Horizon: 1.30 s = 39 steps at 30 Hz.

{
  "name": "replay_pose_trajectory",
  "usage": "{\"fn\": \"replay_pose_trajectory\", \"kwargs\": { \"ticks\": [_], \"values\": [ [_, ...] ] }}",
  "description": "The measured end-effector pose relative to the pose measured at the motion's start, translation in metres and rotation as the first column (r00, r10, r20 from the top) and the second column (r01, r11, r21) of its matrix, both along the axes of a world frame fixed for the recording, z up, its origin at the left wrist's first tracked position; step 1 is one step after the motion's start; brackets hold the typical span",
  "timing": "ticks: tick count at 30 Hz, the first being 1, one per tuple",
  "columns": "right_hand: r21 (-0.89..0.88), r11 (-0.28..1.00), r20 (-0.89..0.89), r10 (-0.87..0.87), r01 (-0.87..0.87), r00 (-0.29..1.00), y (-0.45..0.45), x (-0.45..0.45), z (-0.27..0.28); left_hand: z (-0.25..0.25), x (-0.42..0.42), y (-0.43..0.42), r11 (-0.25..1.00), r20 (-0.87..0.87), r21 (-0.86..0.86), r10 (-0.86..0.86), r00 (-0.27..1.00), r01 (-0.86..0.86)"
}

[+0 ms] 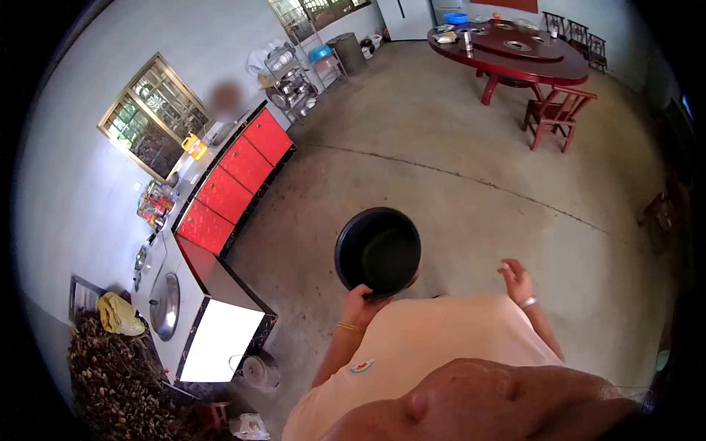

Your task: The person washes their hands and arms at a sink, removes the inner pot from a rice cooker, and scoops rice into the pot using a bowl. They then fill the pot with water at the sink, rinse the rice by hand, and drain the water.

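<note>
My left hand is closed on the near rim of a deep, round black pot. The pot is held out in front of my body above the concrete floor, its mouth facing up towards me. Its inside looks dark, and I cannot make out whether anything lies in it. To the right, my right hand hangs apart from the pot, with fingers loosely bent and nothing visible in them.
On the left runs a counter with red cabinet doors, a yellow jug and a metal lid. A dish rack stands beyond. Far right are a round red table and a wooden chair. Firewood is heaped lower left.
</note>
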State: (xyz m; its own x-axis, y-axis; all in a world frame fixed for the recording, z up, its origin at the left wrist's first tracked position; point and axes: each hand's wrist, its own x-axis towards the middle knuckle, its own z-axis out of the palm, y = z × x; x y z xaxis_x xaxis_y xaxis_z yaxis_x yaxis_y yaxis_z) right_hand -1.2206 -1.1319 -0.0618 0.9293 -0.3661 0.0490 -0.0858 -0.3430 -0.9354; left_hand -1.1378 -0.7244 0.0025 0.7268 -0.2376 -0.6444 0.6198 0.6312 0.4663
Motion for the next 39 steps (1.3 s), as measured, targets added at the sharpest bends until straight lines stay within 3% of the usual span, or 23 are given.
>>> {"fn": "replay_pose_trajectory", "kwargs": {
  "ticks": [1, 2, 3, 5, 7, 10, 12, 13, 14, 15, 17, 19, 25, 26, 28, 32, 33, 34, 36, 37, 39],
  "values": [
    [-0.136, 0.988, 0.065, 0.087, -0.078, 0.994, 0.005, 0.068, 0.013, 0.011, 0.038, -0.001, 1.0, -0.011, 0.01, 0.01, 1.0, -0.009],
    [-0.201, 0.959, 0.069, 0.219, -0.202, 0.973, 0.011, 0.123, 0.068, 0.052, 0.063, -0.003, 0.987, 0.013, 0.132, 0.089, 0.996, -0.09],
    [-0.267, 0.91, 0.057, 0.345, -0.318, 0.937, 0.019, 0.175, 0.092, 0.056, 0.089, -0.002, 0.955, 0.039, 0.245, 0.161, 0.986, -0.165],
    [-0.349, 0.854, 0.114, 0.449, -0.387, 0.887, 0.032, 0.292, 0.094, 0.0, 0.159, 0.022, 0.939, 0.046, 0.197, 0.277, 0.96, -0.281],
    [-0.442, 0.78, 0.171, 0.557, -0.442, 0.813, 0.039, 0.401, 0.1, -0.019, 0.234, 0.028, 0.905, 0.06, 0.137, 0.398, 0.916, -0.402],
    [-0.533, 0.693, 0.141, 0.639, -0.486, 0.756, 0.038, 0.55, 0.074, -0.053, 0.353, 0.023, 0.803, 0.119, 0.233, 0.536, 0.836, -0.548],
    [-0.553, 0.734, 0.169, 0.563, -0.395, 0.809, 0.028, 0.636, 0.046, -0.094, 0.454, 0.031, 0.821, 0.003, 0.079, 0.568, 0.823, -0.566],
    [-0.544, 0.729, 0.144, 0.569, -0.416, 0.809, 0.018, 0.672, 0.039, -0.089, 0.511, 0.024, 0.828, -0.081, 0.017, 0.56, 0.825, -0.56],
    [-0.42, 0.815, 0.132, 0.489, -0.399, 0.862, 0.005, 0.706, 0.031, -0.084, 0.575, 0.011, 0.829, -0.166, -0.048, 0.543, 0.823, -0.557],
    [-0.298, 0.886, 0.112, 0.401, -0.355, 0.909, -0.011, 0.741, 0.027, -0.071, 0.634, -0.008, 0.853, -0.116, 0.014, 0.519, 0.847, -0.521],
    [-0.255, 0.917, 0.018, 0.322, -0.307, 0.946, -0.044, 0.796, 0.033, -0.025, 0.741, -0.057, 0.879, -0.08, 0.063, 0.477, 0.875, -0.473],
    [-0.211, 0.95, -0.055, 0.225, -0.232, 0.973, -0.08, 0.85, 0.031, 0.017, 0.851, -0.102, 0.967, 0.107, 0.106, 0.222, 0.969, -0.233],
    [-0.024, 0.995, -0.162, -0.1, 0.097, 0.982, -0.162, 1.066, -0.012, 0.011, 1.164, -0.202, 0.998, 0.167, 0.034, -0.064, 0.984, 0.059],
    [-0.024, 0.995, -0.163, -0.104, 0.101, 0.981, -0.171, 1.115, -0.013, 0.008, 1.204, -0.213, 0.997, 0.166, 0.034, -0.068, 0.984, 0.063],
    [-0.257, 0.964, -0.155, -0.11, 0.067, 0.982, -0.184, 1.237, -0.006, 0.008, 1.285, -0.229, 0.997, 0.189, -0.051, -0.039, 0.981, 0.049],
    [-0.203, 0.959, -0.025, 0.196, -0.197, 0.98, -0.162, 1.488, 0.048, 0.014, 1.422, -0.21, 0.993, 0.059, 0.077, 0.081, 0.995, -0.086],
    [-0.242, 0.924, 0.059, 0.32, -0.297, 0.946, -0.153, 1.541, 0.06, 0.004, 1.447, -0.193, 0.985, 0.06, 0.112, 0.126, 0.99, -0.132],
    [-0.244, 0.921, 0.062, 0.328, -0.305, 0.943, -0.145, 1.602, 0.066, -0.03, 1.481, -0.174, 0.973, 0.038, 0.116, 0.198, 0.979, -0.201],
    [-0.41, 0.747, 0.092, 0.605, -0.524, 0.791, -0.13, 1.704, 0.081, -0.07, 1.531, -0.144, 0.926, 0.057, 0.212, 0.306, 0.95, -0.311],
    [-0.411, 0.742, 0.097, 0.613, -0.53, 0.784, -0.125, 1.754, 0.076, -0.084, 1.561, -0.135, 0.886, 0.095, 0.305, 0.338, 0.936, -0.35],
    [-0.613, 0.56, 0.058, 0.735, -0.557, 0.676, -0.113, 1.854, 0.072, -0.125, 1.632, -0.117, 0.837, 0.039, 0.388, 0.403, 0.914, -0.386]
  ]
}}
